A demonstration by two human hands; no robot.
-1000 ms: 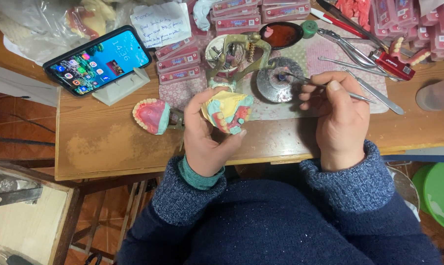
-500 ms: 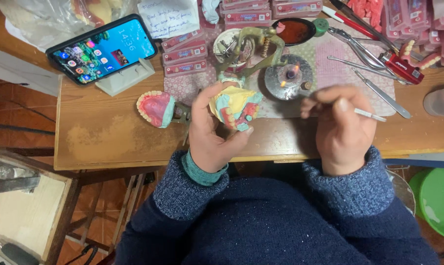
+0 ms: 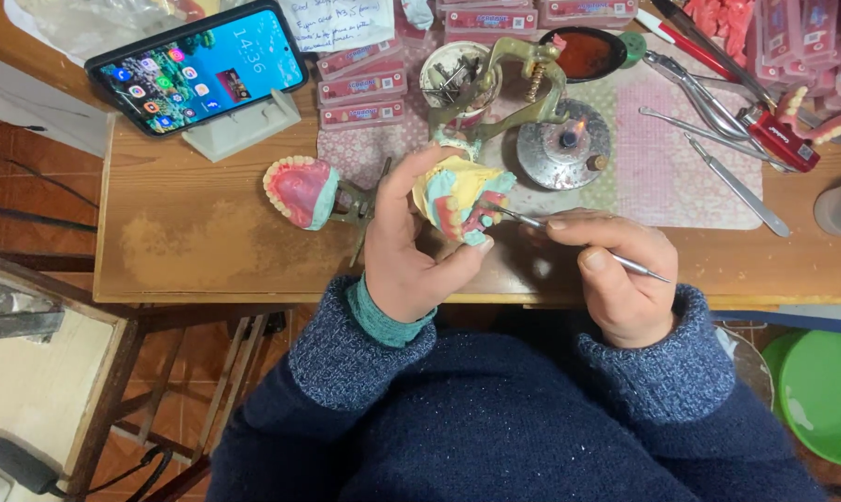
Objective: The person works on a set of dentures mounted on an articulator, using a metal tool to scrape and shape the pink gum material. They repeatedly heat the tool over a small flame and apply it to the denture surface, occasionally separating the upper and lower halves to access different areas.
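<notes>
While the left hand [image 3: 404, 251] wraps its grip around a yellow and teal dental model [image 3: 461, 197] above the table [image 3: 207, 251], the right hand [image 3: 616, 274] pinches a thin metal tool [image 3: 569, 238], tip touching the model's pink wax.

Dental technician's workbench, small lit burner [image 3: 564, 141] just beyond the held cast, metal instruments [image 3: 718, 139] right, tooth-card strips [image 3: 360, 88] beyond

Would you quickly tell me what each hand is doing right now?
Left hand: closed around the yellow dental cast.
Right hand: closed on a thin metal tool, its tip at the cast.
</notes>
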